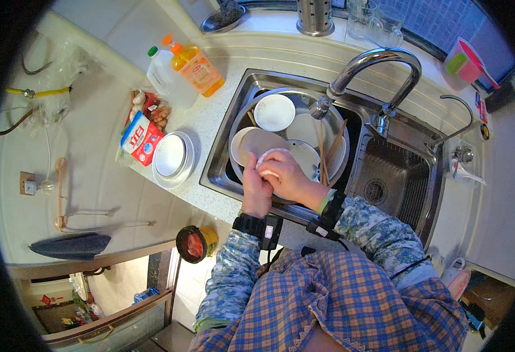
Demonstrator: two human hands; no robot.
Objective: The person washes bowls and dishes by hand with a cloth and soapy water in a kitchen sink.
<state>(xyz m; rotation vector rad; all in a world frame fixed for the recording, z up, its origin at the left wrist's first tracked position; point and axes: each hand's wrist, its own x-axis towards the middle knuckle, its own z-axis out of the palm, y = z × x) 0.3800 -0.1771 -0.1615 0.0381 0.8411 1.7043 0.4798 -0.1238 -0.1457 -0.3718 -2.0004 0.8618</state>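
My left hand (256, 187) and my right hand (290, 176) are pressed together over the front of a round metal basin (346, 152). A crumpled white cloth (269, 175) is squeezed between them, mostly covered by my fingers. Just beyond my fingertips sit a white bowl (239, 143) and a beige rounded dish (264, 143), partly overlapping. Further back in the basin stands another white bowl (275, 112). A plate with a dark blue motif (303, 155) lies to the right, partly behind my right hand. Several wooden chopsticks (323, 158) lean across the basin's right side.
The basin sits in the left bowl of a steel sink (220, 160). A chrome faucet (387, 55) arches over it; a drain basin (389, 176) lies right. Stacked bowls (170, 156), a detergent bag (141, 138), a pump bottle (200, 72) and a plastic jug (169, 79) stand left.
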